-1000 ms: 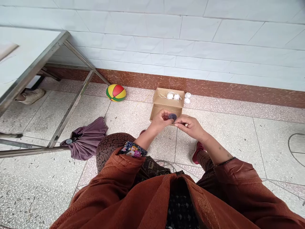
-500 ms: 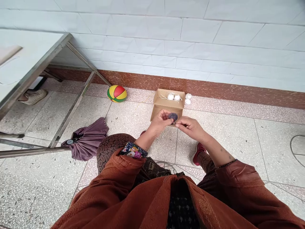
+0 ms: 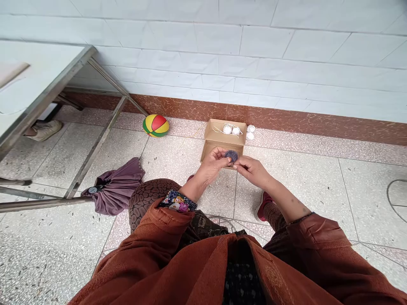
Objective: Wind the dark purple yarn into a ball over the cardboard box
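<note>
A small round ball of dark grey yarn (image 3: 231, 156) is pinched between the thumb and fingers of my left hand (image 3: 212, 166). At its lower right edge, the fingertips of my right hand (image 3: 251, 169) are pressed together on the yarn; the strand itself is too small to make out. Both hands are over the front of an open cardboard box (image 3: 208, 148), partly hiding its inside. Two white yarn balls (image 3: 227, 128) with loose ends lie in the raised lid. Two more white balls (image 3: 250, 128) sit on the floor just right of it.
A red, yellow and green ball (image 3: 155, 125) rests near the wall. A folded purple umbrella (image 3: 116, 186) lies by the metal-framed table (image 3: 47, 84) on the left. Another person's shoe (image 3: 47, 129) shows under that table. A thin cable (image 3: 388, 192) curves at far right.
The grey yarn ball has turned in my left fingers and now shows a rounder, flatter face. My right fingers have shifted slightly at its edge.
</note>
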`<state>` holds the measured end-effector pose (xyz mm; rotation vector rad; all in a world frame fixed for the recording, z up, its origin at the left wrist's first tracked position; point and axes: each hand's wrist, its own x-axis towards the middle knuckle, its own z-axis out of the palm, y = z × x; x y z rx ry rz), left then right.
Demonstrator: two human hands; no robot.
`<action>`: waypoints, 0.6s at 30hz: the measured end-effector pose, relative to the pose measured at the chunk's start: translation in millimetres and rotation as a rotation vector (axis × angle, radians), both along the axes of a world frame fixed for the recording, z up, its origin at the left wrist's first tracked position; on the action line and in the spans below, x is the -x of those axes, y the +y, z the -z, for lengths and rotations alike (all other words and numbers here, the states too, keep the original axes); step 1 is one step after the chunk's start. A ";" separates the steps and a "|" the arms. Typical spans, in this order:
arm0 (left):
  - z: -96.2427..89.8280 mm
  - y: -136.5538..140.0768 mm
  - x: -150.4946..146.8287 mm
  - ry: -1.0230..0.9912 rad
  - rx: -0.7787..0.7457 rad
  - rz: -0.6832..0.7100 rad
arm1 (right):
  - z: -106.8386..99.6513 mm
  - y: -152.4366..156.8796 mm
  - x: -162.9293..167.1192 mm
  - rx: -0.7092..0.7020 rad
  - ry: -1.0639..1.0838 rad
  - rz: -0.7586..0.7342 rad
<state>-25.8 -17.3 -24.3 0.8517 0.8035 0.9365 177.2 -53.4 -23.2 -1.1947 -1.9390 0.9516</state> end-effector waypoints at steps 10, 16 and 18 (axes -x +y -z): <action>-7.8 -9.6 0.9 0.050 -0.020 0.350 | -7.4 7.9 -6.4 -0.058 0.073 0.217; -9.5 -4.1 0.7 -0.189 0.086 0.007 | 4.0 -0.5 3.6 -0.019 -0.004 0.203; -5.2 0.0 0.2 -0.155 0.086 -0.106 | 0.8 -7.6 8.6 -0.044 -0.038 0.079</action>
